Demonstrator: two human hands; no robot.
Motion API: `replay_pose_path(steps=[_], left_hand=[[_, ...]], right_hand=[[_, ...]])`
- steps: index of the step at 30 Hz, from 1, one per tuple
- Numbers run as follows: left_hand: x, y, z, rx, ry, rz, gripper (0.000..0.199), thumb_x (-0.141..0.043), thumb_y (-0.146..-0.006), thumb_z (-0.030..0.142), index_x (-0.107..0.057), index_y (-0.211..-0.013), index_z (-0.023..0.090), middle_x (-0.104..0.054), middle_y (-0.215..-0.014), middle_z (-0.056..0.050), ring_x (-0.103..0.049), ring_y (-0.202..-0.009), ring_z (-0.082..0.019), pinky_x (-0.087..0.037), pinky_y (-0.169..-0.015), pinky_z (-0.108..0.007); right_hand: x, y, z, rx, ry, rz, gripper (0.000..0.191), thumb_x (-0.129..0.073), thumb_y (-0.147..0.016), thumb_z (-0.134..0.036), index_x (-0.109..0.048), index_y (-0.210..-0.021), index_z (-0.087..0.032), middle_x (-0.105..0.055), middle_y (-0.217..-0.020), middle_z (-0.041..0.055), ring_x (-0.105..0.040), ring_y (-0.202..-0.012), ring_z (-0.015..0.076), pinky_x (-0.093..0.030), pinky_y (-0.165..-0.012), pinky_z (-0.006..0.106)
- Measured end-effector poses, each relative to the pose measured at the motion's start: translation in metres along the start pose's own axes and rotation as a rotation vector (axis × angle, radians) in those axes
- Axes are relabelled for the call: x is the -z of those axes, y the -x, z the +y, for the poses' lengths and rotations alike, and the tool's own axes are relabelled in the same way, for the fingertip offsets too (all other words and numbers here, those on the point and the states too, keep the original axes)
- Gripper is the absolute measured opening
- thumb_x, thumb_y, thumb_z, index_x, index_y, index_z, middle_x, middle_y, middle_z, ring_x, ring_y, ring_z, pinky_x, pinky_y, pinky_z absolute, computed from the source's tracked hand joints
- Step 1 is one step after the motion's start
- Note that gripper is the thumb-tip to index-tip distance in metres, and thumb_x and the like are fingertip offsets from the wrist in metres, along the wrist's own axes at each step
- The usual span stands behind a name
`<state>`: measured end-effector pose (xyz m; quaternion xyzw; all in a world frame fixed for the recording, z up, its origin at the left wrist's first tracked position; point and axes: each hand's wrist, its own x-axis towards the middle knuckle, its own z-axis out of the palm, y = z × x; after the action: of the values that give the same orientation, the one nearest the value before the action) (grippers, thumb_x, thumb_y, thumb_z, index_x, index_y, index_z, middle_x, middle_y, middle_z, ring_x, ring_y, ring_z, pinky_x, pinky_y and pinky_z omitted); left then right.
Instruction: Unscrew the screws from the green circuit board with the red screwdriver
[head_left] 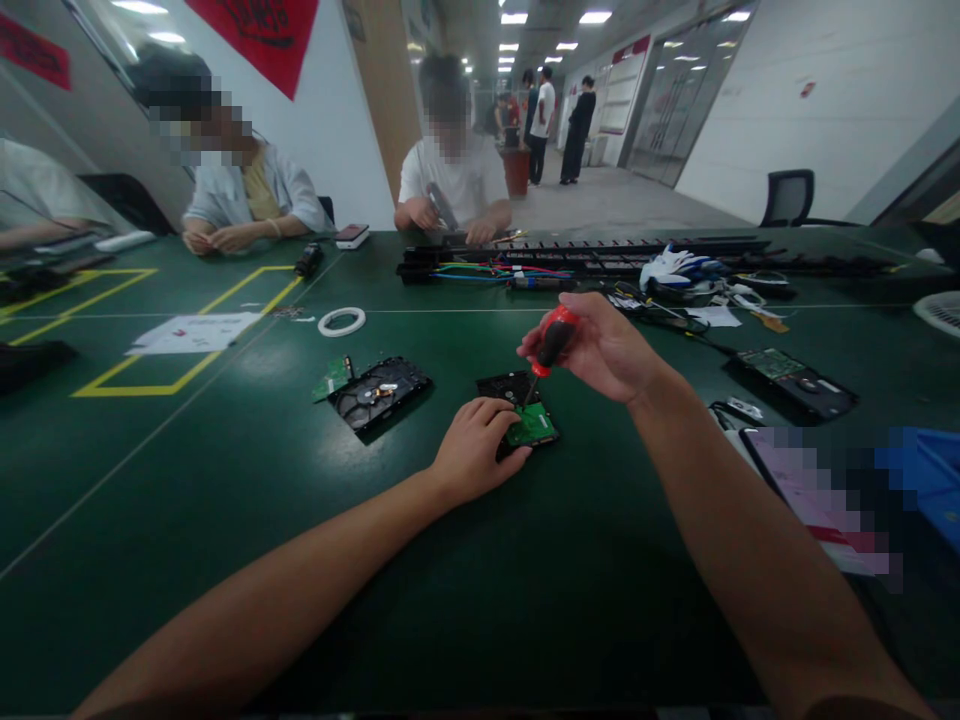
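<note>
A hard drive [538, 424] with a green circuit board facing up lies on the green table before me. My left hand [476, 450] rests over its left side, the fingers bent around that edge and hiding part of it. In my right hand [607, 350] is a screwdriver [556, 340] with a red and black handle, held tilted. Its thin shaft points down to the board, and the tip seems to meet it near my left fingertips. To the left lies another hard drive [382, 393], with a loose green circuit board [332, 380] beside it.
A third hard drive [795, 383] lies at the right, near a blue bin [926, 480]. Further back are a white ring [342, 321], paper sheets [196, 333], gloves [679, 268] and long black strips with wires [585, 260]. Across the table sits a person [454, 180] holding a tool.
</note>
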<state>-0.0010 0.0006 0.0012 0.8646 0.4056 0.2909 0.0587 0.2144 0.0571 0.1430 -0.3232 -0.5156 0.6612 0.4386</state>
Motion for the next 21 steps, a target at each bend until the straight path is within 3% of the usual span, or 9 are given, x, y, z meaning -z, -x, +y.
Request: replay_pose_path(steps=[4,8,14,21], left_hand=[[-0.0005,-0.0002,0.0002,0.001,-0.004,0.002,0.035,-0.075,-0.097,0.041,-0.068,-0.126,0.023,-0.069,-0.133,-0.011,-0.063,-0.129,-0.033,-0.053,-0.113,-0.057],[-0.001,-0.0003,0.0005,0.007,0.004,0.003,0.035,-0.075,-0.097,0.041,-0.068,-0.126,0.023,-0.069,-0.133,-0.011,-0.063,-0.129,-0.033,-0.053,-0.114,-0.056],[-0.0006,-0.0005,0.0012,0.007,-0.003,0.003,0.035,-0.076,-0.096,0.04,-0.068,-0.126,0.022,-0.069,-0.133,-0.011,-0.063,-0.128,-0.033,-0.053,-0.113,-0.056],[-0.0035,0.0005,-0.0024,-0.006,0.0,0.005,0.036,-0.076,-0.096,0.042,-0.068,-0.126,0.023,-0.069,-0.134,-0.011,-0.063,-0.129,-0.033,-0.053,-0.114,-0.056]], right_hand=[[-0.0004,0.0016,0.0,-0.031,-0.005,-0.046,0.041,-0.074,-0.085,-0.064,-0.068,-0.08,-0.024,-0.081,-0.083,0.0073,-0.077,-0.091,0.0282,-0.058,-0.082,0.038],[0.0004,0.0024,-0.0001,-0.039,-0.028,-0.065,0.036,-0.073,-0.087,-0.059,-0.072,-0.091,-0.024,-0.079,-0.081,0.0039,-0.076,-0.083,0.0249,-0.059,-0.084,0.039],[0.0018,0.0024,-0.0007,0.004,0.038,-0.079,0.038,-0.076,-0.087,-0.058,-0.08,-0.097,-0.021,-0.075,-0.082,0.0043,-0.071,-0.082,0.0224,-0.057,-0.076,0.035],[-0.0005,-0.0019,0.0035,0.014,-0.04,-0.077,0.044,-0.073,-0.087,-0.064,-0.075,-0.077,-0.021,-0.073,-0.078,0.0049,-0.071,-0.079,0.0224,-0.059,-0.082,0.038]])
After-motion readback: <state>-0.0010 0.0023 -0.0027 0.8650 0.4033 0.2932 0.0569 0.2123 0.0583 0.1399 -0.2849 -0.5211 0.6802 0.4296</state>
